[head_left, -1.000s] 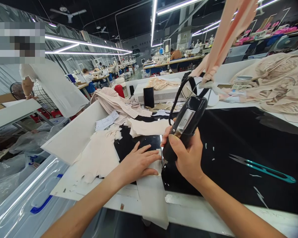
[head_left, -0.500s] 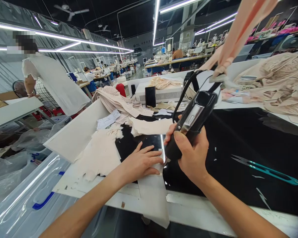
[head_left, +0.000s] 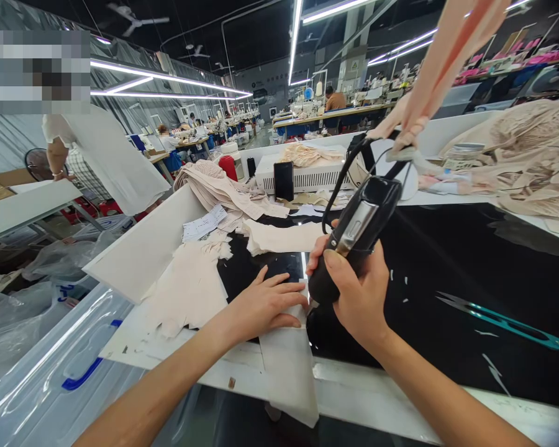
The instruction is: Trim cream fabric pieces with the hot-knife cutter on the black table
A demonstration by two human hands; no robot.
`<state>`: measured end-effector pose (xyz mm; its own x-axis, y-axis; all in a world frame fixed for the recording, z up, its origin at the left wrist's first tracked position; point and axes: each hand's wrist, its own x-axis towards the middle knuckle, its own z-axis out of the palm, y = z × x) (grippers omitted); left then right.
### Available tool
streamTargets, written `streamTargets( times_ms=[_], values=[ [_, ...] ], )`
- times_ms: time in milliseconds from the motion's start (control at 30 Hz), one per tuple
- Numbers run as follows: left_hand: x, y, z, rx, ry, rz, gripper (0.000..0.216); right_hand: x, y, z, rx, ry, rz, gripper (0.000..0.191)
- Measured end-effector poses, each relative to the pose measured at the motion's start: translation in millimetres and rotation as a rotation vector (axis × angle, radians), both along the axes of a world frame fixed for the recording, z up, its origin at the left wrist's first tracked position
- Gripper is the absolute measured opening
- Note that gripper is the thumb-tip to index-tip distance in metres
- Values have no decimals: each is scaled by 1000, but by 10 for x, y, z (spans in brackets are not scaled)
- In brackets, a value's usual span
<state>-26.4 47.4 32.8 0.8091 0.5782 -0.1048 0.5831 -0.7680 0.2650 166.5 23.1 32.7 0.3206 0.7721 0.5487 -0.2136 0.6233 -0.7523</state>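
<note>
My left hand (head_left: 270, 304) lies flat with fingers spread, pressing a pale fabric strip (head_left: 289, 372) onto the table; the strip's lower end hangs over the front edge. My right hand (head_left: 361, 292) is wrapped round a black corded handheld tool (head_left: 354, 230) with a metal plate on its side. The tool is tilted, its lower end beside my left fingertips at the strip's right edge. Its exact tip is hard to make out. A pinkish fabric band (head_left: 428, 99) is tied near its top and runs upward.
Teal thread snips (head_left: 507, 320) and small white scraps lie on the black tabletop (head_left: 447, 261) at right. Cut beige pieces (head_left: 186, 285) and a paper slip (head_left: 204, 223) are at left. A phone (head_left: 284, 180) leans on a vented white box (head_left: 323, 180). A person (head_left: 107, 155) stands far left.
The tool's upper end has shifted slightly left and down in my right hand's grip. Another small white scrap now shows beside the tool. My left hand stays in place.
</note>
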Motion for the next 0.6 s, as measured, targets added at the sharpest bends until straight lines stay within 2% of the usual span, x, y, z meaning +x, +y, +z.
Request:
streamTargets(
  times_ms=[400, 533, 600],
  values=[
    [-5, 49, -83, 34, -41, -39, 41, -18, -76, -16, 3, 0, 18, 22],
    [49, -34, -97, 168, -60, -62, 39, 28, -116, 0, -77, 33, -15, 31],
    [87, -154, -121, 281, -108, -24, 31, 77, -112, -18, -121, 46, -68, 37]
  ],
)
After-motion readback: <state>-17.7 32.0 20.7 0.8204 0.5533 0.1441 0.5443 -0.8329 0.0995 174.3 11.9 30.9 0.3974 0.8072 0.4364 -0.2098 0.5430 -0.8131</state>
